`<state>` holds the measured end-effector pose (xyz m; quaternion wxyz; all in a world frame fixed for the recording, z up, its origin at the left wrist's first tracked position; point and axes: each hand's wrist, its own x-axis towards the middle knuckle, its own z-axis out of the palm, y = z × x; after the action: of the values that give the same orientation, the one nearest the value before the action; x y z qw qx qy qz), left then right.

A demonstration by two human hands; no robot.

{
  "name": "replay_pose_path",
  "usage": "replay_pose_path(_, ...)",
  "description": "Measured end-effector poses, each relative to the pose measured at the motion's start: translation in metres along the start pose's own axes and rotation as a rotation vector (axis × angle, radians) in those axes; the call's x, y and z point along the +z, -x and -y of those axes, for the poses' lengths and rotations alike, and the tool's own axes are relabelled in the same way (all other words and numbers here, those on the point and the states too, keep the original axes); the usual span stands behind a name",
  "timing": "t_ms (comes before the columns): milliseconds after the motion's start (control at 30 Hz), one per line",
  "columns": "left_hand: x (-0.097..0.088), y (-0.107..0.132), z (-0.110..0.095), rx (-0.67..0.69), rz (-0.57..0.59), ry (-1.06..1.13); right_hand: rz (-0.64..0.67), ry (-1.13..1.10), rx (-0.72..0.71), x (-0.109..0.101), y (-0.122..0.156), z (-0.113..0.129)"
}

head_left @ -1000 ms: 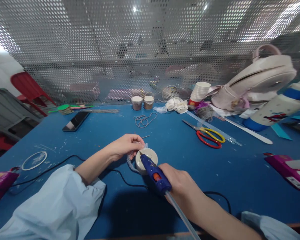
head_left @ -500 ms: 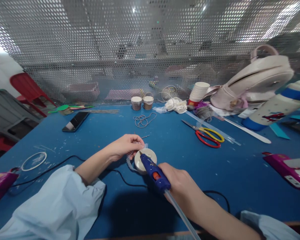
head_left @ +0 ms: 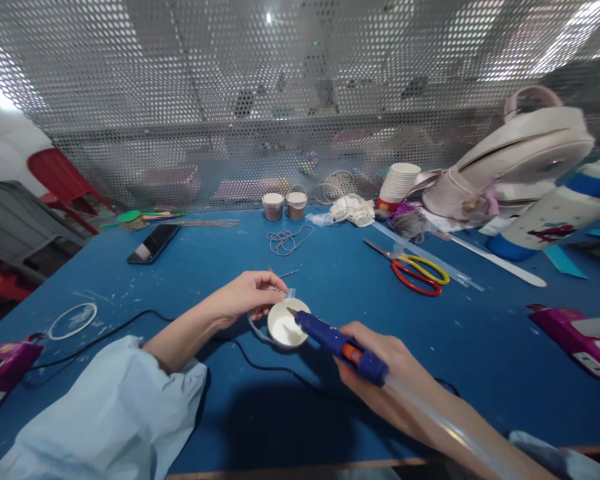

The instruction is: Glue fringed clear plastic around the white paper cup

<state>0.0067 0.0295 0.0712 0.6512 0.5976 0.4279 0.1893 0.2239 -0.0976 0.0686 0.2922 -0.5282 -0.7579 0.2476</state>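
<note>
The left hand (head_left: 247, 297) lies low on the blue table (head_left: 480, 347), its fingertips pinched together on the far left rim of a small white cup (head_left: 285, 327). The cup sits in the near middle of the table, tipped so that its round pale face looks up. A grey cord (head_left: 254, 325) curves from under those fingers down the cup's left side. The right hand (head_left: 380, 363) is closed around the grip of a blue glue gun (head_left: 337, 341), which slants up to the left with its nozzle at the cup's upper rim; whether it touches I cannot tell. A clear glue stick (head_left: 430, 413) juts from the back of the gun along the forearm. A black cable (head_left: 260, 368) runs across the table just in front of the cup. Scissors (head_left: 420, 273) with red and yellow handles lie well off to the right, and a phone (head_left: 153, 242) lies far left.
</note>
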Motion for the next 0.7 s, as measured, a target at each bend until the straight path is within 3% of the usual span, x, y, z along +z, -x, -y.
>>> replay_pose_path(167, 0.0, 0.009, -0.002, 0.009, -0.089, -0.094, -0.121, -0.114, 0.224, -0.018, -0.009, 0.0)
replay_pose_path(300, 0.003, 0.014, -0.004, 0.011, -0.157, -0.157, -0.169, -0.245, 0.398, -0.021, -0.024, -0.006)
replay_pose_path(533, 0.012, 0.016, 0.005, 0.101, -0.394, -0.219, -0.158, -0.383, 0.372, 0.004, -0.065, -0.013)
replay_pose_path(700, 0.017, 0.014, 0.012, 0.162, -0.502, -0.221, -0.143, -0.417, 0.277, 0.026, -0.078, -0.021)
